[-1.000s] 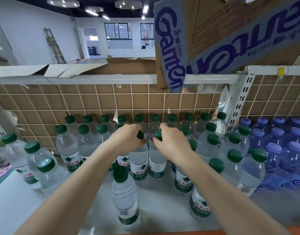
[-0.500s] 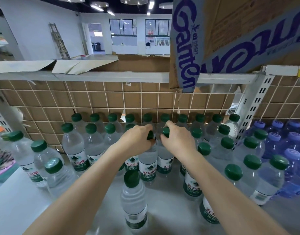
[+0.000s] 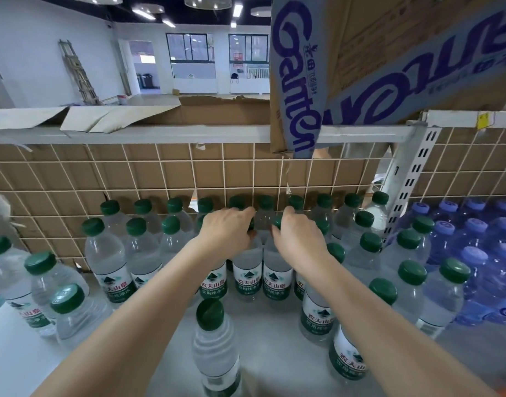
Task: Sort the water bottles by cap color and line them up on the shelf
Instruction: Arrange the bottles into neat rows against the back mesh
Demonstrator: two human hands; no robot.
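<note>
Several clear water bottles with green caps stand in rows on the grey shelf (image 3: 269, 353). My left hand (image 3: 226, 233) grips the cap of one green-capped bottle (image 3: 247, 270) in the middle. Beside it, my right hand (image 3: 297, 236) grips the cap of the neighbouring green-capped bottle (image 3: 276, 273). The two held bottles stand upright, side by side, just in front of the back rows. One lone green-capped bottle (image 3: 214, 339) stands nearer to me. Blue bottles with purple caps (image 3: 475, 253) fill the bay on the right.
A wire grid backed with cardboard (image 3: 131, 173) closes the shelf's rear. A slotted upright post (image 3: 409, 179) divides the green bay from the blue bay. A Ganten cardboard box (image 3: 360, 61) hangs over the upper shelf rail. More green-capped bottles (image 3: 37, 285) cluster at the left.
Both hands have pushed the two held bottles away from me toward the back rows. The view has shifted slightly closer.
</note>
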